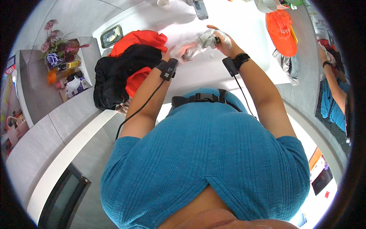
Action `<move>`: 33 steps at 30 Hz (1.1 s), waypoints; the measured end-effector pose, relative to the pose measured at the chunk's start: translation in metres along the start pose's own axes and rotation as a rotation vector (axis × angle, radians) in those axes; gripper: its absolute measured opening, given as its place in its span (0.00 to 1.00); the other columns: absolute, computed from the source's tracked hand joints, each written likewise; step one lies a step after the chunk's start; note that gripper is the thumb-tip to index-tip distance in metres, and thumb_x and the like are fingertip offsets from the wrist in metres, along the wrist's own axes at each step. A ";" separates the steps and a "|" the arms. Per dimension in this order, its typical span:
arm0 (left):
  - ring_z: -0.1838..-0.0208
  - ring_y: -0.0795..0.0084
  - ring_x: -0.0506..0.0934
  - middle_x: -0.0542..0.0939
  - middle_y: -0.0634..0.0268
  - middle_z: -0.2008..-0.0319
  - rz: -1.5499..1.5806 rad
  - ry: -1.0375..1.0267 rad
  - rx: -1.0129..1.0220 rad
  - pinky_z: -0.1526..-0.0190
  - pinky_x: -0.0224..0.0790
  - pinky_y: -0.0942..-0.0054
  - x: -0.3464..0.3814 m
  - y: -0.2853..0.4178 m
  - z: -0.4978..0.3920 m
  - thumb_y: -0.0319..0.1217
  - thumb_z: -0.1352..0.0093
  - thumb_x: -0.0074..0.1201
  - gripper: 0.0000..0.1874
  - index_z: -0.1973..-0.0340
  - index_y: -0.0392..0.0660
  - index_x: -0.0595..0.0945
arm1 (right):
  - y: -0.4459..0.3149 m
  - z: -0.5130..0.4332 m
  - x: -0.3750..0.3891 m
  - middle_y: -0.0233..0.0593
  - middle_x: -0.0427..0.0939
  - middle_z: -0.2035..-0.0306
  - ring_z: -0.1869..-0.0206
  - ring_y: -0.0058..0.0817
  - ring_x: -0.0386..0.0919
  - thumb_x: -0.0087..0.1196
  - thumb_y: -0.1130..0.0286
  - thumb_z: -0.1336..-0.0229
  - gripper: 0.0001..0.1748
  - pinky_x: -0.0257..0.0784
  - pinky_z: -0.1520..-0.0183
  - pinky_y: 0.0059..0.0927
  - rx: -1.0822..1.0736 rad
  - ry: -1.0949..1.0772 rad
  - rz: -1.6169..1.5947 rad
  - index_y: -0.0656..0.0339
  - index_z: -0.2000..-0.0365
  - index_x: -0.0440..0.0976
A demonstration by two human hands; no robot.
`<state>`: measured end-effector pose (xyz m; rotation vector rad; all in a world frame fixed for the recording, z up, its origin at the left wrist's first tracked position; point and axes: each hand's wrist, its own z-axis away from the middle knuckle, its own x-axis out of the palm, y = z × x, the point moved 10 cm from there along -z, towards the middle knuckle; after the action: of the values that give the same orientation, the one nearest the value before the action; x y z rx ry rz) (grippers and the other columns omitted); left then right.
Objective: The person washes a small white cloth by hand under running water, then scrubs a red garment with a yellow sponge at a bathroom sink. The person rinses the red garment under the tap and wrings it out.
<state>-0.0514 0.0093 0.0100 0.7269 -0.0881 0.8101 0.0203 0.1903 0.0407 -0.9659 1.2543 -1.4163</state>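
Over the white basin, my left hand grips one end of a light, wet-looking cloth covered in white suds. My right hand holds the cloth's other end, with one finger extended outward. Suds cover much of both hands and hide some of the fingers. Each wrist wears a black strap with a small black box and a cable. Just left of my left hand, black clothing lies heaped over a red garment on the basin's edge.
A soap dish stands at the basin's upper left, a faucet at the top. An orange-red cap and grey cloths lie on the right rim. A shelf with flowers and bottles is at left, a mirror at right.
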 end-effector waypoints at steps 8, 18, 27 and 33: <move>0.65 0.62 0.79 0.80 0.64 0.58 0.874 -0.090 0.017 0.67 0.75 0.59 0.026 -0.043 -0.059 0.51 0.25 0.49 0.21 0.47 0.50 0.78 | -0.127 0.010 0.072 0.43 0.80 0.62 0.57 0.48 0.81 0.64 0.64 0.45 0.12 0.78 0.56 0.42 -0.621 0.324 0.843 0.55 0.60 0.81; 0.61 0.60 0.80 0.81 0.57 0.55 0.838 -0.644 0.012 0.70 0.73 0.63 0.048 -0.020 -0.044 0.42 0.23 0.45 0.16 0.48 0.47 0.77 | -0.068 -0.021 0.041 0.51 0.81 0.52 0.51 0.50 0.79 0.50 0.50 0.33 0.21 0.72 0.48 0.47 0.165 0.098 0.781 0.57 0.57 0.78; 0.74 0.75 0.78 0.82 0.63 0.70 -0.138 -0.128 0.163 0.73 0.72 0.71 -0.041 -0.003 -0.025 0.40 0.20 0.45 0.19 0.58 0.37 0.82 | -0.137 -0.026 0.081 0.47 0.85 0.54 0.53 0.43 0.83 0.53 0.43 0.33 0.29 0.78 0.50 0.41 0.008 -0.442 0.754 0.58 0.49 0.80; 0.73 0.82 0.73 0.78 0.72 0.70 -0.118 -0.109 0.144 0.74 0.61 0.81 -0.017 0.008 -0.004 0.39 0.22 0.50 0.13 0.61 0.44 0.83 | -0.206 -0.079 0.084 0.39 0.85 0.52 0.54 0.28 0.83 0.53 0.46 0.30 0.29 0.81 0.54 0.28 -0.055 -0.475 0.367 0.57 0.42 0.78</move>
<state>-0.0695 0.0054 0.0058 0.9038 -0.0843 0.6684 -0.1060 0.1233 0.2288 -0.9775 1.0460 -0.8113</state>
